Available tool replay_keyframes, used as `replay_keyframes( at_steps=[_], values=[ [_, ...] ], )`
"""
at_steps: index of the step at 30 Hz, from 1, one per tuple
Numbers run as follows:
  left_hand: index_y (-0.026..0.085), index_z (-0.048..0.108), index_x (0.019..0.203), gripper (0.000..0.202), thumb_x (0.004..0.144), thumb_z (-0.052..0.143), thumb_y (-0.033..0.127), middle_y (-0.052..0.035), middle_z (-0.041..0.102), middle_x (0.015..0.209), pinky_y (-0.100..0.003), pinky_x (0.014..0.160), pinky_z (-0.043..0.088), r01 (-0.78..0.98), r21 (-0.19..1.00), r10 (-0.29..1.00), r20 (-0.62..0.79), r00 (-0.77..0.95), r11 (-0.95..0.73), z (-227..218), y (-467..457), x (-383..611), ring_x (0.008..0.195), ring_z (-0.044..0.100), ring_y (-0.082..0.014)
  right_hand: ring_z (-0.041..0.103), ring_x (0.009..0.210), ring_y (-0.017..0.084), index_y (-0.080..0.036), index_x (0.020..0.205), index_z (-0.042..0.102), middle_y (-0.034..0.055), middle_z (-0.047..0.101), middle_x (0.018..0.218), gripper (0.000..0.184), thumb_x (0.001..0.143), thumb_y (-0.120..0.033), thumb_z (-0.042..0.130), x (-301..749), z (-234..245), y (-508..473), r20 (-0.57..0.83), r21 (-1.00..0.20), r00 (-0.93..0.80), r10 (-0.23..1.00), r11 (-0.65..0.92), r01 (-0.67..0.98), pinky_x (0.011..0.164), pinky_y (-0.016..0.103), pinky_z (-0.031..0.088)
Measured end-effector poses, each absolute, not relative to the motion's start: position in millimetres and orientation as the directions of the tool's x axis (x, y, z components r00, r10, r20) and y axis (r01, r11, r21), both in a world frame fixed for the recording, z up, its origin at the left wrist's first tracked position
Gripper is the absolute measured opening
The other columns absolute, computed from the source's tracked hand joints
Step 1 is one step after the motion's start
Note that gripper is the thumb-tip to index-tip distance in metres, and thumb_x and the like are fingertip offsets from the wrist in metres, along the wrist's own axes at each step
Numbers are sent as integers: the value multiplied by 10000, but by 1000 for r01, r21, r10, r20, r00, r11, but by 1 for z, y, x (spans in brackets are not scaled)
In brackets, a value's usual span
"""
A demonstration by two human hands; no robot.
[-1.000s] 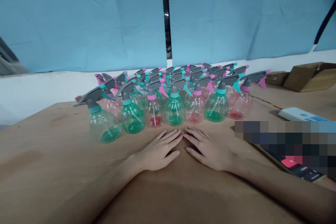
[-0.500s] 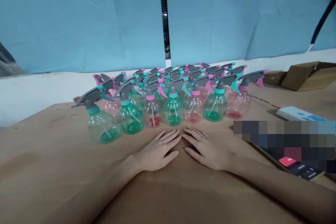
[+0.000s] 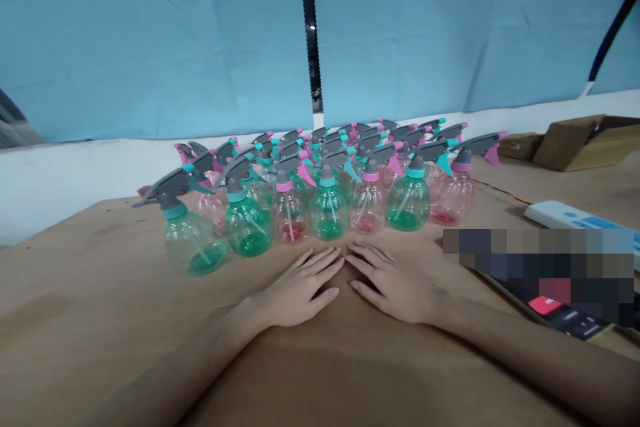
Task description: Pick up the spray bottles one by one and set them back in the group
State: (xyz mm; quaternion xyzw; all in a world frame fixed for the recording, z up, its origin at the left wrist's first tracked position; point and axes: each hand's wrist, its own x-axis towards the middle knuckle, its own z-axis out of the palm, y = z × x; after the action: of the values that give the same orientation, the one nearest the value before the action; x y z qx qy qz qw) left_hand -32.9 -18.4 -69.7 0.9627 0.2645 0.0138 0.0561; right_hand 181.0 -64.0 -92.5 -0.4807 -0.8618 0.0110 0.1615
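Observation:
My left hand and my right hand lie flat, palms down, on the brown table, fingers stretched out and fingertips nearly meeting. Neither holds anything. Just beyond the fingertips stand several small round spray bottles in rows. The front row has a green bottle nearest my left fingers and a pink bottle nearest my right ones. A clear green-bottomed bottle stands out at the front left. All have grey trigger heads with teal or pink collars.
A phone with a red button on its screen lies at the right, partly under a blurred patch. A white power strip lies beyond it. Cardboard boxes sit at the far right. A blue cloth wall stands behind.
Both hands stay flat in the same place. The view has only drifted slightly, shifting everything a little to the left.

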Motion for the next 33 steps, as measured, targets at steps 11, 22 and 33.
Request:
replay_keyframes(
  at_steps=[11, 22, 33],
  values=[
    [188, 206, 1405, 533, 935, 243, 438, -28, 177, 1478, -418, 1116, 108, 514, 86, 514, -21, 857, -854, -70, -19, -32, 1364, 132, -171, 342, 1261, 272, -75, 1302, 440, 166, 412, 1358, 493, 910, -361, 356, 181, -94, -64, 277, -186, -482, 831, 539, 822, 1023, 452, 312],
    [194, 216, 1402, 532, 930, 263, 436, -30, 191, 1475, -422, 1113, 123, 514, 81, 515, -14, 857, -854, -70, -17, -32, 1361, 147, -175, 340, 1262, 279, -59, 1306, 432, 174, 408, 1358, 499, 908, -350, 356, 181, -92, -64, 268, -173, -484, 833, 536, 826, 1026, 450, 309],
    [201, 233, 1398, 524, 929, 276, 431, -40, 218, 1467, -421, 1111, 142, 508, 91, 511, 11, 860, -857, -71, -18, -33, 1355, 170, -185, 341, 1261, 271, -73, 1300, 442, 170, 411, 1357, 494, 909, -361, 354, 182, -95, -64, 282, -182, -485, 828, 542, 820, 1025, 443, 311]
  ],
)
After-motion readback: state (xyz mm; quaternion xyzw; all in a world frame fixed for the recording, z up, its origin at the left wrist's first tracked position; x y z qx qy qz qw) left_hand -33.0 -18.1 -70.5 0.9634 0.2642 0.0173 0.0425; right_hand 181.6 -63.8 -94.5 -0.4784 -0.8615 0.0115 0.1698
